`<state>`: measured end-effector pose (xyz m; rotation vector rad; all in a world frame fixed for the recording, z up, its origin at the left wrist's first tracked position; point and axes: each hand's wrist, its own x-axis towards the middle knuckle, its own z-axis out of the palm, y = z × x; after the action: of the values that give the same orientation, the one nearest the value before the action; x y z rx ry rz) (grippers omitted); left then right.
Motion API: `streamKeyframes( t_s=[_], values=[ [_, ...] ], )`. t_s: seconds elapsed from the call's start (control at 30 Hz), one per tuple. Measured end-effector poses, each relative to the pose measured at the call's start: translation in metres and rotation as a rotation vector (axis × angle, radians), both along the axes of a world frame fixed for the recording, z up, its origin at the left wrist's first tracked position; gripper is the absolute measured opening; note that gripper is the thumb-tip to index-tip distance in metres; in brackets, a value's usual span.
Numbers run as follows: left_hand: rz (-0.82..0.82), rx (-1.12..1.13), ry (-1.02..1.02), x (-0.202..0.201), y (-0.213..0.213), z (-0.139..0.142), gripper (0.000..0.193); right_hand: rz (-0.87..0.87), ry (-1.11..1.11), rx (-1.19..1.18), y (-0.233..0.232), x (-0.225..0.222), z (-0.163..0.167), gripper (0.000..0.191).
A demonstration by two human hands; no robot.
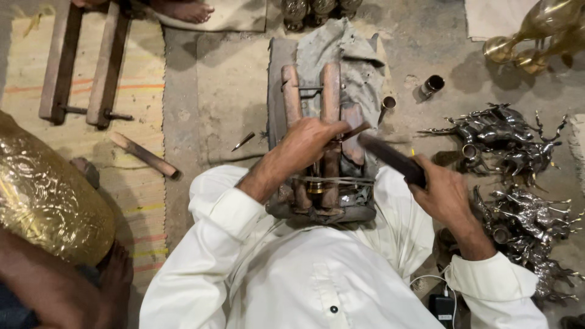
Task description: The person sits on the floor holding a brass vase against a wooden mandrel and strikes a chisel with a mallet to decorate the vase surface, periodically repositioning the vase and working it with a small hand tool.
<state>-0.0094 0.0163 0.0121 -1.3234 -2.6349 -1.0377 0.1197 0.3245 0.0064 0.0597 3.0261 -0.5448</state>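
Observation:
I sit on the floor in a white shirt with a wooden clamp frame (329, 97) of two parallel bars between my legs. A small brass piece (315, 186) is held between the bars near my lap. My left hand (308, 143) pinches a thin metal punch against the frame. My right hand (443, 194) grips the handle of a dark hammer (390, 157), its head raised close to the punch. A grey cloth (353, 55) lies over the far end of the frame.
Silver-coloured metal deer figures (506, 143) lie piled at right, with brass vases (539, 33) at top right. A large embossed brass pot (46, 195) sits at left by another person's leg. A second wooden clamp (82, 61), a wooden stick (145, 155) and a small metal cup (431, 85) lie on the floor.

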Motion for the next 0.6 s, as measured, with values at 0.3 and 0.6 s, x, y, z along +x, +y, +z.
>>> streamKeyframes(
  t_s=[0.3,0.6],
  values=[
    [-0.018,0.054,0.007,0.002,-0.014,-0.005,0.037,-0.098,0.327,-0.398,-0.025,-0.002,0.004,0.042],
    [0.056,0.106,0.006,0.014,-0.022,-0.005,0.038,0.169,0.467,0.014,-0.028,-0.011,0.053,0.05]
  ],
)
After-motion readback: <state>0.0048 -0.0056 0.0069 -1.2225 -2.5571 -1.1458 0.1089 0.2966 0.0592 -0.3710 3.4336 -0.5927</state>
